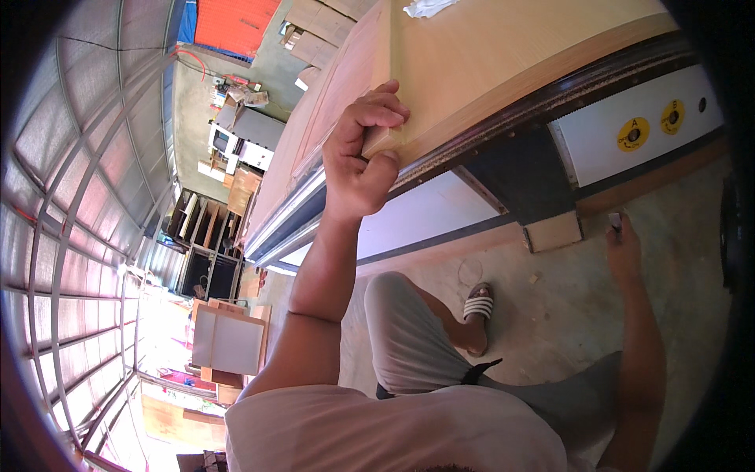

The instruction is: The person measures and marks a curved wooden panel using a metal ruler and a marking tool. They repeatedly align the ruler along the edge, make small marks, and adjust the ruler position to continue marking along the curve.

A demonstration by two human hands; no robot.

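Observation:
My left hand [363, 149] is closed around the near end of a long, light wooden strip [384, 43], fingers over the top and thumb at its end. The strip lies along a broad, pale wood panel [480, 71] on a large workbench. Down at my right, apart from the bench, my right hand [624, 250] is closed on a small object [615, 220] with a pale, shiny tip. Its rest is hidden in my fingers, so I cannot tell its kind. A crumpled white cloth or paper [429, 7] sits on the panel's far part.
The bench front has a dark edge rail [543, 102] and a white panel [645, 130] with round yellow labels. Below, a small wooden block [554, 232] juts out. Shelving [206, 244] and stacked boards [228, 338] stand at left. My sandalled foot [478, 307] rests on the concrete floor.

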